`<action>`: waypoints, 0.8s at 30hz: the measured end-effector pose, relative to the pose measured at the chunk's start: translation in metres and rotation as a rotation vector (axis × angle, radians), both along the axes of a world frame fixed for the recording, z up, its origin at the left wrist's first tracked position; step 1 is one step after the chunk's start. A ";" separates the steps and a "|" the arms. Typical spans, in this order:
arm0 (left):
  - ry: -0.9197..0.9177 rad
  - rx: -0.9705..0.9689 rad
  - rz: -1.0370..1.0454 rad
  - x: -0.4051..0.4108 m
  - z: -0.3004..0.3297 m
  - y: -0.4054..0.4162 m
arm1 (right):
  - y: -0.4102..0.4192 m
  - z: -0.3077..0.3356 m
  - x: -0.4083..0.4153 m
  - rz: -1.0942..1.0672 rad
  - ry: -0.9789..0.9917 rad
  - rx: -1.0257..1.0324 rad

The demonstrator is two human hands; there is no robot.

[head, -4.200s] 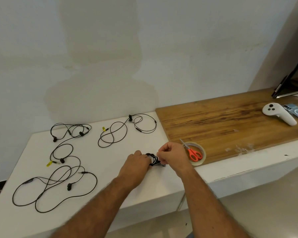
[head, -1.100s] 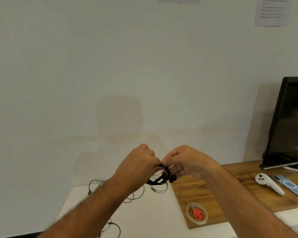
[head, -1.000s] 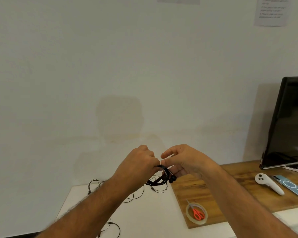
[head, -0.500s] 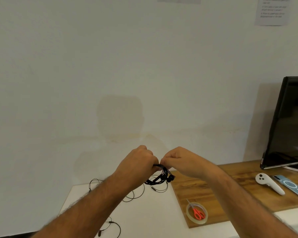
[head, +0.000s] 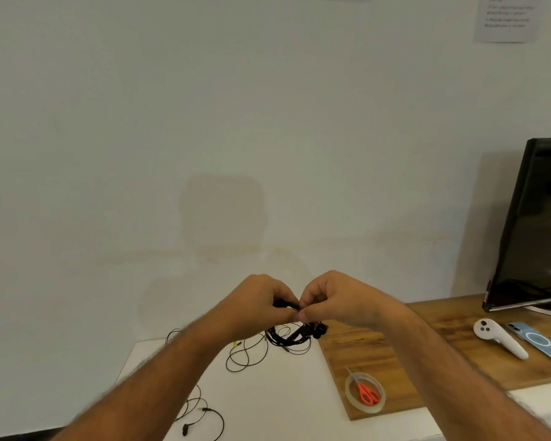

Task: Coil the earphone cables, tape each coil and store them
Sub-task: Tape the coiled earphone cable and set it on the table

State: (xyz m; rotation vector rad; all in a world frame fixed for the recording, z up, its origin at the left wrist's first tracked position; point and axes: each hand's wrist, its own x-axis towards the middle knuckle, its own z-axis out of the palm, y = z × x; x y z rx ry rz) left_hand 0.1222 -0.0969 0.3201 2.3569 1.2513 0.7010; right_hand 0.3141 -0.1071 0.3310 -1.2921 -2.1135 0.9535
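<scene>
Both hands, left [head: 255,305] and right [head: 337,300], pinch a coil [head: 291,335] above the white worktop [head: 287,393] before a pale wall [head: 204,122].

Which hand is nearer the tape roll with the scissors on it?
Right. The right hand is raised above and just left of the tape roll in the image; the left hand is farther left, both gripping the coiled earphone.

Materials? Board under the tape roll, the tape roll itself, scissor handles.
Board: looks like wood, brown with grain streaks, matte; could be veneer.
Tape roll: clear glossy plastic film, board shows through.
Scissor handles: likely orange-red plastic, smooth.
</scene>
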 end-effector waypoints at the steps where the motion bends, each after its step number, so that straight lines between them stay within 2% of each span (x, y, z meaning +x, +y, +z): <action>1: -0.026 -0.050 -0.020 -0.002 0.001 0.001 | 0.000 0.000 0.000 -0.003 0.004 -0.005; 4: -0.063 -0.175 -0.088 -0.006 0.005 0.001 | 0.002 0.000 0.002 0.005 0.007 -0.014; 8: -0.086 -0.235 -0.052 -0.008 0.006 0.002 | 0.002 0.001 0.003 0.055 0.058 -0.100; 12: -0.124 -0.386 -0.056 -0.010 0.004 0.002 | 0.002 0.000 0.004 0.085 0.060 -0.146; 24: -0.329 -0.585 0.066 -0.006 -0.001 0.003 | 0.008 -0.007 -0.006 -0.064 -0.090 0.164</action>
